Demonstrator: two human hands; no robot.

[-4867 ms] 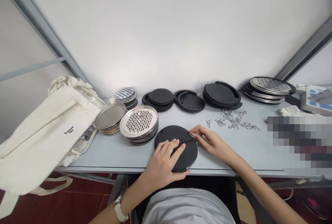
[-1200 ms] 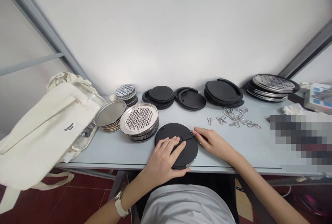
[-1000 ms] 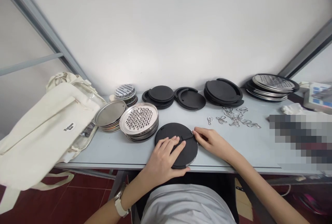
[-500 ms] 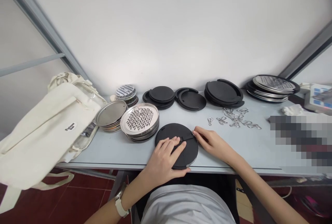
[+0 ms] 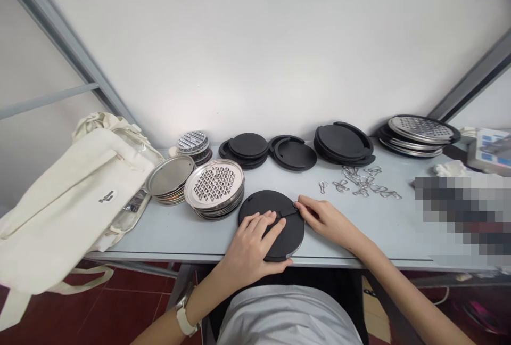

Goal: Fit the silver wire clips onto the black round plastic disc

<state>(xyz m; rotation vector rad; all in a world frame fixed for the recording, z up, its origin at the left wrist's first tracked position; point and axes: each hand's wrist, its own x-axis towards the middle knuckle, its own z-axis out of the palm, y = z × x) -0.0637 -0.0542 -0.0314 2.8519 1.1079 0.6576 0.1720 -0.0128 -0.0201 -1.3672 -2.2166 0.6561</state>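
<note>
A black round disc (image 5: 279, 217) lies on the table with a silver metal rim (image 5: 296, 250) showing under its near edge. My left hand (image 5: 250, 243) rests on the disc's near side, fingers spread across it. My right hand (image 5: 319, 218) comes in from the right, and its fingertips pinch a narrow black strip (image 5: 288, 211) at the disc's right rim. Whatever sits between those fingertips is mostly hidden.
On the pale blue table (image 5: 359, 233), stacked steel graters (image 5: 213, 185) and plain steel plates (image 5: 170, 175) stand left of the disc. Black disc stacks (image 5: 343, 141) line the back, with loose metal clips (image 5: 359, 182) at right. A cream canvas tote (image 5: 67, 201) hangs over the left edge.
A small metal clip shows at my right fingertips in the oldest frame and is hidden now. My right hand sits slightly lower on the rim. The left hand and disc stay nearly still.
</note>
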